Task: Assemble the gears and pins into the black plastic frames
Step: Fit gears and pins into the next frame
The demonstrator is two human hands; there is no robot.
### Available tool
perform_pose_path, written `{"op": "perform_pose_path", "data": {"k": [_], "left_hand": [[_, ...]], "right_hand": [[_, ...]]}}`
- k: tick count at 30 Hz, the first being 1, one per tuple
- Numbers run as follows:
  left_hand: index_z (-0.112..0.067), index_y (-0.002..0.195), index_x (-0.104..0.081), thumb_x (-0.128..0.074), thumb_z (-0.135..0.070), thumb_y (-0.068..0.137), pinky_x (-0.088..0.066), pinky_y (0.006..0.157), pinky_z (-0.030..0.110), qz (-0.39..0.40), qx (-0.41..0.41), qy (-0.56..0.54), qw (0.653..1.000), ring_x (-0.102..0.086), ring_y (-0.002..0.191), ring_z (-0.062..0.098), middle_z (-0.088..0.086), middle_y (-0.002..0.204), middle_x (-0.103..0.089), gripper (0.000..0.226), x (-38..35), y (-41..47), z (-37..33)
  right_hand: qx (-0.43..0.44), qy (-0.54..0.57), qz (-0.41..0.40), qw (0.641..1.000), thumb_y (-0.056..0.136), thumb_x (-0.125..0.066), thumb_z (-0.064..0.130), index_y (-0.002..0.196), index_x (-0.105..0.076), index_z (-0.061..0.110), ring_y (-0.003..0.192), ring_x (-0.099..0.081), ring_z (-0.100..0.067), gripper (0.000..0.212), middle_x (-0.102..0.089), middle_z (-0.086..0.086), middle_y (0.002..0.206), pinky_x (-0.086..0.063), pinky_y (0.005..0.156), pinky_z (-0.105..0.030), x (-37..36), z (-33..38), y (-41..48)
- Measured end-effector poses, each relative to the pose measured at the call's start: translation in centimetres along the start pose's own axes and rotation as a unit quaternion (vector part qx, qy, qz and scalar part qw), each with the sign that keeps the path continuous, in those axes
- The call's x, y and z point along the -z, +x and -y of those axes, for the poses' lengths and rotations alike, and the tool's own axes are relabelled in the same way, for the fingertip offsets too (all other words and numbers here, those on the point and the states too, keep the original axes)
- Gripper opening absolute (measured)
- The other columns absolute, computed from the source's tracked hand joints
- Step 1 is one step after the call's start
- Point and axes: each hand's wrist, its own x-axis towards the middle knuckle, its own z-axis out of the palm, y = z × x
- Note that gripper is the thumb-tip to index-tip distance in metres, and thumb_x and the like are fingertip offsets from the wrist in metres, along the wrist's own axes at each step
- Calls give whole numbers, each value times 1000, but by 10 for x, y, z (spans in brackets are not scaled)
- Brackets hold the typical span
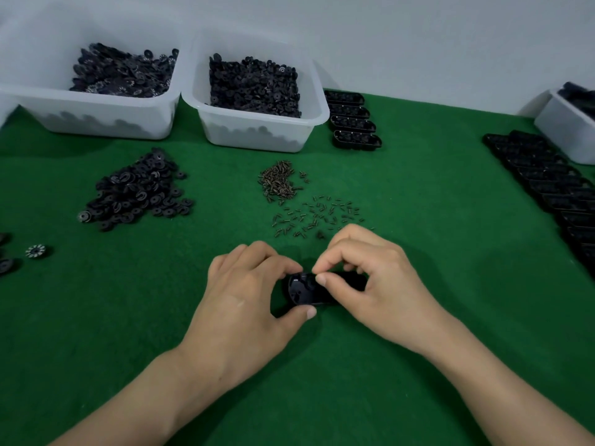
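A black plastic frame [309, 289] lies on the green mat in front of me. My left hand [248, 297] grips its left end, thumb under the near edge and fingers curled over the far edge. My right hand [370, 278] covers the frame's right part, its thumb and forefinger pinched together above the frame's middle; whatever they pinch is too small to make out. Just behind my hands are scattered small pins [318, 215] and a denser heap of them [278, 180]. A pile of black gears [138, 191] sits to the left.
Two white bins of black gears [96, 114] [257, 130] stand at the back. Beside them is a short row of black frames [352, 122]; a longer row [553, 185] runs along the right edge by another white bin [563, 130]. Loose gears [35, 251] lie far left.
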Motion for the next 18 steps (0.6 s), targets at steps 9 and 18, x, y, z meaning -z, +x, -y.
{"op": "perform_pose_path", "data": {"k": [9, 18], "left_hand": [[-30, 99, -63, -57, -55, 65, -20, 81, 19, -1, 3, -5, 1000, -44, 86, 3, -18, 87, -47, 43, 0, 0, -1], [-29, 98, -64, -59, -54, 65, -24, 82, 23, -1, 6, -4, 1000, -45, 87, 5, -17, 87, -49, 41, 0, 0, -1]], "right_hand": [[5, -8, -6, 1000, 77, -71, 10, 79, -69, 15, 78, -52, -13, 6, -54, 3, 81, -40, 70, -22, -7, -4, -2], [17, -7, -21, 1000, 77, -69, 10, 79, -68, 17, 78, -53, -13, 7, -55, 5, 81, -42, 70, -24, -8, -6, -3]]}}
